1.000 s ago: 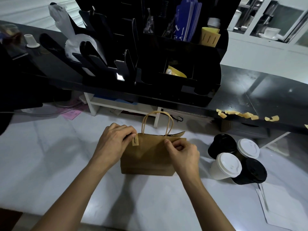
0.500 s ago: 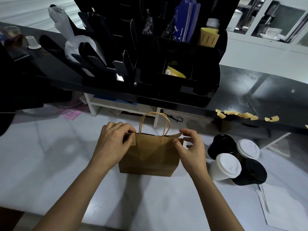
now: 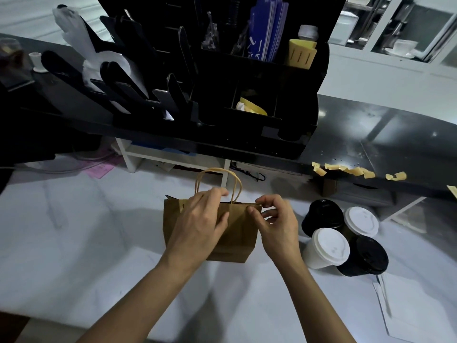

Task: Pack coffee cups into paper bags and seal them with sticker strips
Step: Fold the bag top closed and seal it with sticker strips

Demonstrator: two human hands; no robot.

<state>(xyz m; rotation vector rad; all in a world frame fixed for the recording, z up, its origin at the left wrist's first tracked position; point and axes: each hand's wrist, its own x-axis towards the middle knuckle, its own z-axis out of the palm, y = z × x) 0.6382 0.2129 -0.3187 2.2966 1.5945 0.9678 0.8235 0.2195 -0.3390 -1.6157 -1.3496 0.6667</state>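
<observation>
Standing upright on bench (image 3: 74, 243): bag (image 3: 237, 233); left hand (image 3: 200, 224) gripping top edge, right hand (image 3: 277, 224) pinching right corner.

Bag (image 3: 237, 233) contents hidden (sticker too)

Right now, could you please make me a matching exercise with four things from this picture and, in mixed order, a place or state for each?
Things:
1. paper bag
2. left hand
3. sticker strips
4. coffee cups

Places or states:
A. stuck along the edge of the black counter
B. stand together with lids on, right of the bag
C. stands upright on the white table between both hands
D. holds the bag's top edge near the handles

Pairs: 1-C, 2-D, 3-A, 4-B
</observation>
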